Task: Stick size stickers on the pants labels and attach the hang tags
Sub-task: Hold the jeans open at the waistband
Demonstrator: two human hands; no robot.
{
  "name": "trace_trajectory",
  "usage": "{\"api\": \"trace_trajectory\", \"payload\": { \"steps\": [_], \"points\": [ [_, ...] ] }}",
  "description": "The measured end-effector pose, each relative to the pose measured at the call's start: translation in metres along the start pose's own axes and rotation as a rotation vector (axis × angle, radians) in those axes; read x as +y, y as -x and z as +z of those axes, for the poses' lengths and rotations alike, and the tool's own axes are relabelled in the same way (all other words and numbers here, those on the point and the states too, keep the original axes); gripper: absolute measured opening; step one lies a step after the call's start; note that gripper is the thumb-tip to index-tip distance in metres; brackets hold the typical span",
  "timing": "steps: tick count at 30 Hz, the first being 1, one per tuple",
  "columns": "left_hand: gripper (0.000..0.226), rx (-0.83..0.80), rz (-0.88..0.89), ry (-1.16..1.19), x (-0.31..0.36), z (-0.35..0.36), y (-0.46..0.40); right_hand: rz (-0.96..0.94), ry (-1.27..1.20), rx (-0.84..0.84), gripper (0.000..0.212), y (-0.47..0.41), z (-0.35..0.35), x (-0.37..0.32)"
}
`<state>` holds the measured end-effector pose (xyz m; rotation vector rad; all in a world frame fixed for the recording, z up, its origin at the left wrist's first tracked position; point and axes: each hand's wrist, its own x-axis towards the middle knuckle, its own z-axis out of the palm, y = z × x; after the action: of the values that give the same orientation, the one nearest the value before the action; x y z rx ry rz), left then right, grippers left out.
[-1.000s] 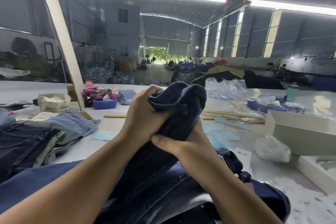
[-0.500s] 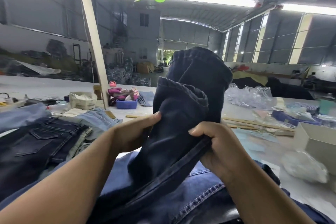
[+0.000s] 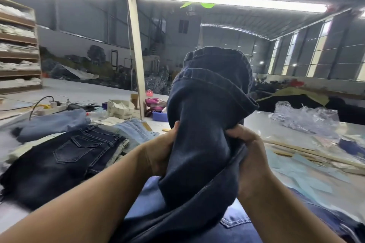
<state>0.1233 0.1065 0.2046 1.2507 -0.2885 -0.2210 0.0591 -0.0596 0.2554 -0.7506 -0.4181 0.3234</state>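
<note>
You've got both hands up w/ the dark denim pants point(image 3: 205, 124) bunched between them, raised above the desk point(image 3: 276, 124) in front of you. Your left hand point(image 3: 160, 154) grips the fabric's left edge, fingers curled round behind it; your right hand point(image 3: 246, 150) pinches a fold on the right side, thumb on top. The hem or waistband end stands upright, rolled over at the top. Left of you on the desk: a stack of folded jeans point(image 3: 65, 156), dark pair on top. Crumpled clear plastic point(image 3: 304, 118) lies far right; light blue paper sheets point(image 3: 296, 171) near your right wrist.
</note>
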Motion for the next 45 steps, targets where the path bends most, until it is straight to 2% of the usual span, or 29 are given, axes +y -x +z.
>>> {"api": "trace_trajectory", "payload": {
  "steps": [2,3,4,5,6,8,10,12,14,16,18,20,22,23,26,28,32,35,39,45],
  "points": [
    [0.021,-0.027,0.049,0.020,0.006,-0.005,0.010,-0.017,-0.002,0.009,0.034,-0.013,0.009,0.003],
    [0.019,0.011,0.054,-0.006,0.017,-0.001,0.008,-0.028,0.023,0.034,0.037,-0.020,0.011,0.003],
    [0.059,-0.020,0.038,-0.018,0.026,-0.005,0.010,-0.050,0.068,0.077,0.039,-0.027,0.011,0.002],
    [0.075,-0.016,-0.009,-0.040,0.034,-0.006,0.011,-0.098,0.120,0.143,0.044,-0.035,0.008,0.001],
    [0.026,-0.051,0.002,-0.061,0.043,-0.008,0.015,-0.158,0.164,0.212,0.052,-0.043,0.006,0.000],
    [0.038,0.007,0.028,-0.213,0.064,-0.011,0.027,-0.209,0.200,0.304,0.055,-0.057,0.002,0.000],
    [0.039,0.204,0.096,-0.383,0.086,-0.013,0.031,-0.145,0.217,0.365,0.050,-0.075,-0.002,0.006],
    [0.047,0.407,0.144,-0.593,0.108,-0.016,0.035,0.017,0.263,0.386,0.035,-0.091,-0.004,0.012],
    [0.071,0.623,0.197,-0.821,0.129,-0.020,0.038,0.192,0.266,0.252,0.026,-0.100,0.005,0.018],
    [0.077,0.859,0.263,-1.084,0.145,-0.033,0.034,0.240,0.307,0.099,0.041,-0.109,0.018,0.022],
    [0.072,0.962,0.279,-1.314,0.160,-0.046,0.034,0.283,0.380,0.029,0.055,-0.117,0.030,0.029],
    [0.079,1.017,0.222,-1.428,0.169,-0.063,0.033,0.330,0.437,0.038,0.049,-0.130,0.036,0.043],
    [0.097,1.046,0.158,-1.431,0.167,-0.086,0.031,0.389,0.452,0.081,0.039,-0.146,0.035,0.063],
    [0.102,1.062,0.111,-1.447,0.161,-0.098,0.030,0.411,0.466,0.117,0.043,-0.153,0.034,0.075],
    [0.096,1.089,-0.031,-1.444,0.137,-0.137,0.024,0.383,0.600,0.263,0.079,-0.174,0.027,0.113],
    [0.090,1.135,-0.086,-1.418,0.118,-0.162,0.020,0.291,0.714,0.293,0.087,-0.189,0.023,0.136],
    [0.090,1.292,-0.132,-1.426,0.092,-0.206,0.013,0.186,0.816,0.227,0.085,-0.221,0.012,0.179],
    [0.084,1.356,-0.080,-1.525,0.091,-0.234,0.006,0.158,0.872,0.201,0.088,-0.247,0.009,0.217],
    [0.072,1.378,0.064,-1.566,0.093,-0.273,-0.003,0.108,0.885,0.228,0.080,-0.282,0.003,0.264],
    [0.087,1.311,-0.089,-1.477,0.057,-0.335,-0.024,0.220,0.894,0.250,0.067,-0.316,-0.024,0.311]
  ]
}}
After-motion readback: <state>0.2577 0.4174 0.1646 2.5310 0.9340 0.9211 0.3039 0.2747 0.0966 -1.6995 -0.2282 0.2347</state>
